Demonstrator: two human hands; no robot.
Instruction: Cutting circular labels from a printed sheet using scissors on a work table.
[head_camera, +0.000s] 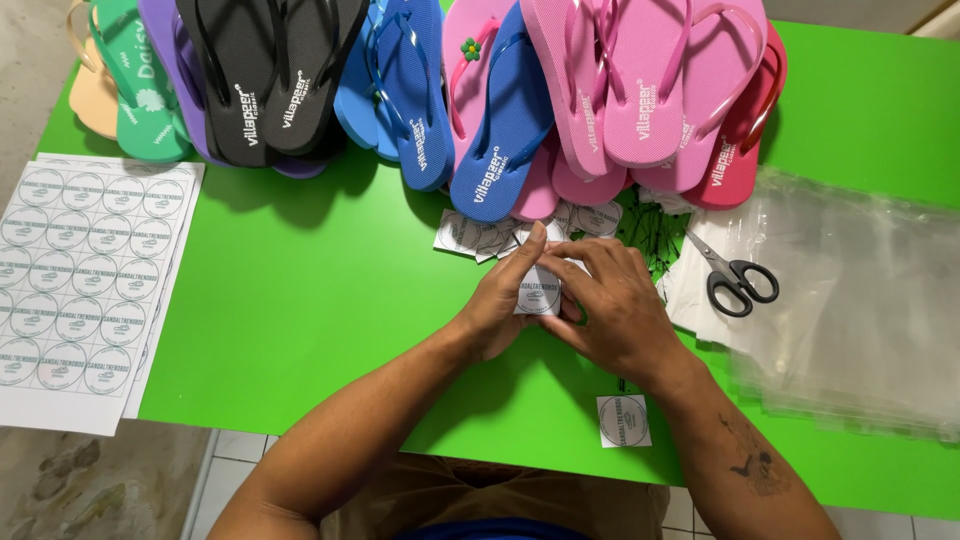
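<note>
I hold a small square sticker piece (538, 291) between my two hands over the green table (300, 300), near the centre of the view. My left hand (500, 300) pinches its left edge with the fingers closed narrow on the paper, and my right hand (610, 305) covers its right side, fingers curled over it, so both hands grip the same piece. At 12 o'clock from my hands lies a small pile of cut sticker squares (480, 238), just beside the toes of the flip-flops. The flip-flops (520, 100) stand in a row along the far edge: black, blue, pink, also purple and green ones at 10 o'clock. At 3 o'clock, near my right hand, black-handled scissors (735, 275) lie on white paper, and further right are clear plastic bags (860, 300). At 9 o'clock, well apart, sheets of round stickers (80, 280) hang over the table edge. One more cut square (623, 420) lies at 5 o'clock, beside my right forearm
</note>
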